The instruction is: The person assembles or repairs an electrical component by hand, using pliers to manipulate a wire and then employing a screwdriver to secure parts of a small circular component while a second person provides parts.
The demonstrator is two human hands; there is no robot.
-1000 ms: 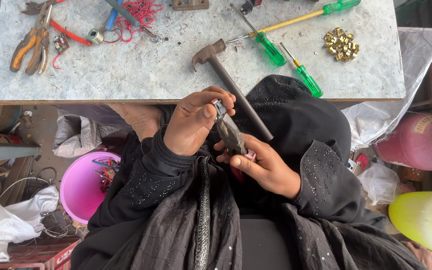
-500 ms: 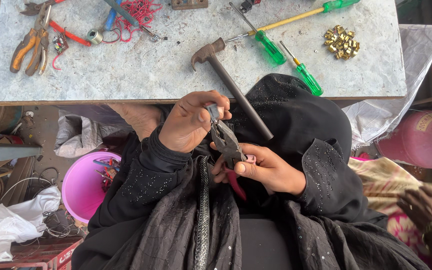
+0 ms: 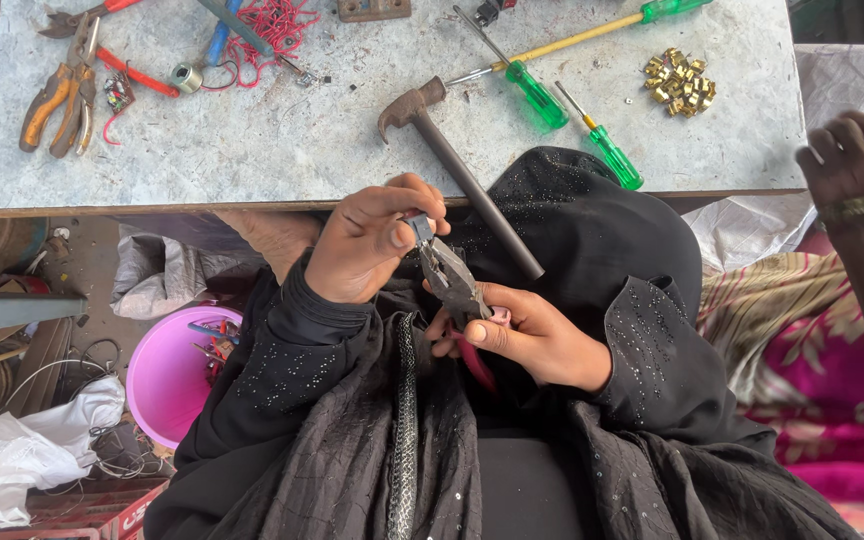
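Grey and scuffed, the table (image 3: 252,150) carries a scatter of tools along its far side: orange-handled pliers (image 3: 52,90) at the left, a tangle of red wire (image 3: 272,25), a hammer (image 3: 452,160) whose handle overhangs the near edge toward the lap, two green-handled screwdrivers (image 3: 572,110), and a small heap of brass fittings (image 3: 680,78) near the right corner. Below the table edge, over a lap in black cloth, the right hand (image 3: 532,340) is closed around the red handles of a pair of pliers (image 3: 452,285), whose tip points up toward the left hand (image 3: 367,245). The left fingers (image 3: 392,235) are pinched together on a small part at the plier tip; the part itself is too small and too covered to identify. I judge the main risk to be a pinch: the left thumb and forefinger sit right against the metal tip, so a hard squeeze or a slip of the tool could catch skin. The small part could also spring free and drop into the folds of cloth or toward the pink bucket (image 3: 167,385) on the floor at the left. A knock from either elbow might tip the overhanging hammer off the table. Another person's hand (image 3: 852,150) rests at the right corner, well apart from the work.
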